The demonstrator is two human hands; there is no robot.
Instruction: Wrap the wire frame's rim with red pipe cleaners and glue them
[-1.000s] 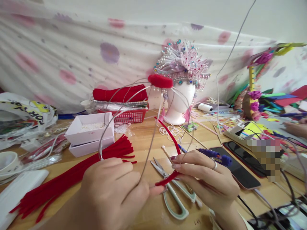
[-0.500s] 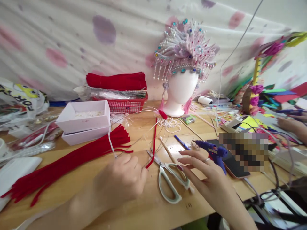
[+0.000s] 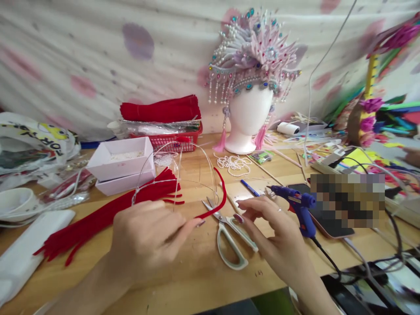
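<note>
My left hand [image 3: 147, 238] is closed around a bent silver wire frame [image 3: 183, 164] with a red pipe cleaner [image 3: 219, 199] curling off it, held low over the wooden table [image 3: 183, 280]. My right hand [image 3: 269, 232] hovers open, fingers spread, just right of the scissors [image 3: 229, 238] and holds nothing. A blue glue gun [image 3: 297, 205] lies just beyond its fingers. A long bundle of red pipe cleaners [image 3: 108, 214] lies left of my left hand.
A white mannequin head with a beaded pink headdress [image 3: 252, 74] stands at the back. A red basket [image 3: 177, 142], pink boxes [image 3: 121, 164], pearl strings [image 3: 233, 162], a phone [image 3: 331, 227] and cables lie around. Another person's hand [image 3: 411, 155] shows at the far right.
My right hand let go of the red pipe cleaner and opened. My left hand lowered the wire frame towards the table. The view tilted down and left.
</note>
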